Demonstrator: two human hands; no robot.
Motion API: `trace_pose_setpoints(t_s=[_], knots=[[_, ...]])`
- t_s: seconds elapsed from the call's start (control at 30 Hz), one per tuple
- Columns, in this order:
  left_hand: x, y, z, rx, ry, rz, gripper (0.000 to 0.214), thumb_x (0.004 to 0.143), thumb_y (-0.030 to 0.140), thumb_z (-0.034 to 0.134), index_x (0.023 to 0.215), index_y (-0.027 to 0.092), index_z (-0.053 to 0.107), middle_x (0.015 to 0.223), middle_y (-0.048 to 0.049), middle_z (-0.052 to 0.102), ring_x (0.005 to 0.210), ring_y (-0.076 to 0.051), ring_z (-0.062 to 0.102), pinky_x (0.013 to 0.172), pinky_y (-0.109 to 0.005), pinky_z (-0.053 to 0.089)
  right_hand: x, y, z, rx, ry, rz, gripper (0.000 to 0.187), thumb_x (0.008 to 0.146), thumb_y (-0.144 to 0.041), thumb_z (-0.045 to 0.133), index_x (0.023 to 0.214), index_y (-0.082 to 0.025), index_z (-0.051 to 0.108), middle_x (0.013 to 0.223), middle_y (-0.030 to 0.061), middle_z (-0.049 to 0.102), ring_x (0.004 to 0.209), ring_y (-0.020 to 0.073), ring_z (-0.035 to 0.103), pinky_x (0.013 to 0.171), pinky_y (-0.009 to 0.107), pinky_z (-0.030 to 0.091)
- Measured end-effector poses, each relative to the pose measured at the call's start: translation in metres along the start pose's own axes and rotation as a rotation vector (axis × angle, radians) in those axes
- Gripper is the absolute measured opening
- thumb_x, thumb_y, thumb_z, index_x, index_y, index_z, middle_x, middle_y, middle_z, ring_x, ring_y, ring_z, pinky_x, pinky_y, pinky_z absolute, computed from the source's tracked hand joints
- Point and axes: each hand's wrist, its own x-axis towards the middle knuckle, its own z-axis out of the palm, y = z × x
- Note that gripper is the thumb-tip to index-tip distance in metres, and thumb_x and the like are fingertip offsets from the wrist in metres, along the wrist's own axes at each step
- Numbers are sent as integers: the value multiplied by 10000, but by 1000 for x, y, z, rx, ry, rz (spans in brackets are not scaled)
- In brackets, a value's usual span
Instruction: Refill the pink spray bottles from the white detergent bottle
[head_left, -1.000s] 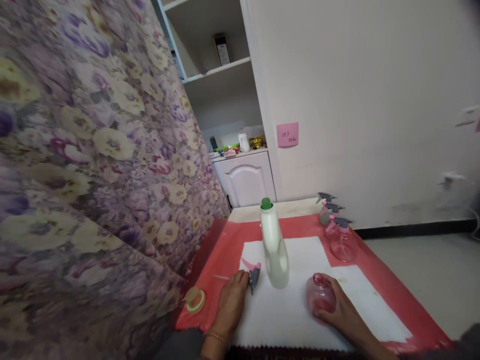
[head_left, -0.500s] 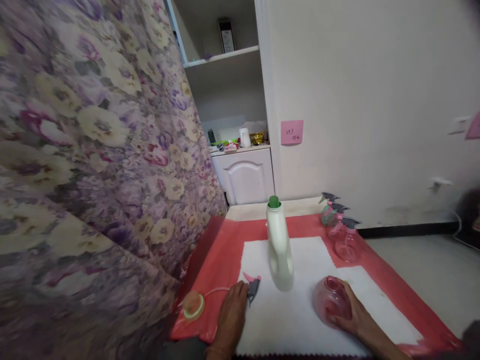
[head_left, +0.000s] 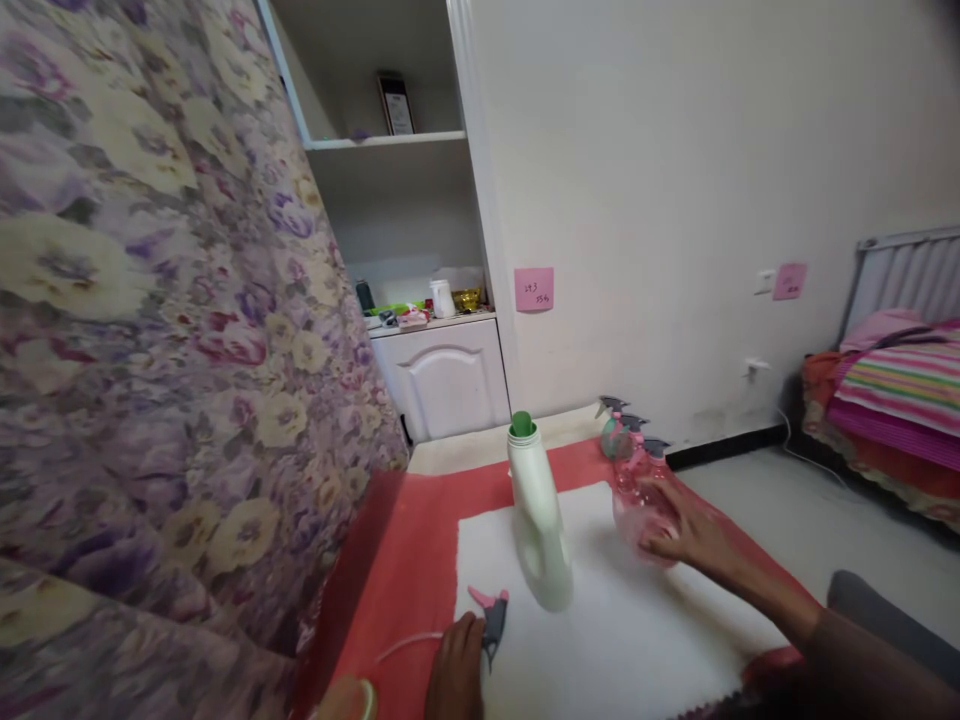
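Observation:
My right hand (head_left: pixel 681 528) is wrapped around a clear pink spray bottle body (head_left: pixel 636 522), at the right side of the white cloth. Low in the view, my left hand (head_left: pixel 456 662) has its fingers closed over the end of a grey and pink spray trigger head (head_left: pixel 493 618); its thin tube (head_left: pixel 409 642) runs out to the left. Between the two hands stands a tall pale green jug (head_left: pixel 541 530), uncapped, with something green in its mouth. Just beyond the held bottle are several spray bottles (head_left: pixel 616 436) with grey trigger heads, partly overlapping.
A white cloth (head_left: pixel 585 640) lies over the red table cover (head_left: pixel 405 540). A roll of tape (head_left: pixel 366 700) is at the lower left edge. Flowered curtain (head_left: pixel 187 400) hangs along the left. Behind are a cupboard (head_left: pixel 457 385) and wall; a bed (head_left: pixel 900 385) stands far right.
My right hand has carried the pink bottle body away from me, close to the row of spray bottles. The view has turned right, bringing the bed in. My left hand stays at the trigger head.

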Motion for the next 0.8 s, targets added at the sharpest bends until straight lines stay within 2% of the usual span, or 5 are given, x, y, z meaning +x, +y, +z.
trace_pose_setpoints(t_s=[0.13, 0.27, 0.37, 0.57, 0.8], knots=[[3, 1, 1, -7, 8, 51, 688, 683, -114, 329, 1194, 207, 661, 1204, -41, 721, 1120, -179, 658, 952, -304, 539, 40, -29, -11, -71, -52, -165, 691, 686, -358, 761, 1314, -268, 486, 1358, 106, 557, 1274, 342, 516, 1072, 514, 411], [1, -2, 6, -29, 21, 77, 676, 688, -107, 333, 1218, 164, 654, 1234, -88, 705, 1132, -200, 656, 940, -306, 544, 80, -59, -12, -350, 2, -282, 727, 692, -303, 738, 1352, -232, 442, 1312, 116, 552, 1203, 301, 562, 1010, 453, 466], [-1, -7, 13, -71, 52, 134, 634, 727, -74, 376, 1241, 189, 637, 1246, -80, 699, 1127, -202, 656, 934, -303, 542, 103, -86, -10, -544, -3, -323, 723, 673, -269, 736, 1341, -208, 468, 1234, 111, 574, 1129, 284, 582, 957, 412, 485], [0, -9, 19, 6, 183, 154, 445, 827, 31, 460, 1190, 208, 645, 1175, -78, 725, 1057, -214, 683, 860, -308, 572, 129, -123, 0, -759, 7, -374, 706, 662, -264, 724, 1335, -204, 519, 1180, 125, 586, 1027, 307, 569, 894, 411, 446], [1, -7, 18, -42, 45, 129, 449, 817, 44, 484, 1200, 213, 648, 1187, -82, 725, 1058, -219, 696, 868, -305, 576, 147, -133, 8, -974, 23, -439, 711, 664, -241, 701, 1349, -230, 510, 1222, 133, 582, 1035, 321, 540, 876, 409, 383]])
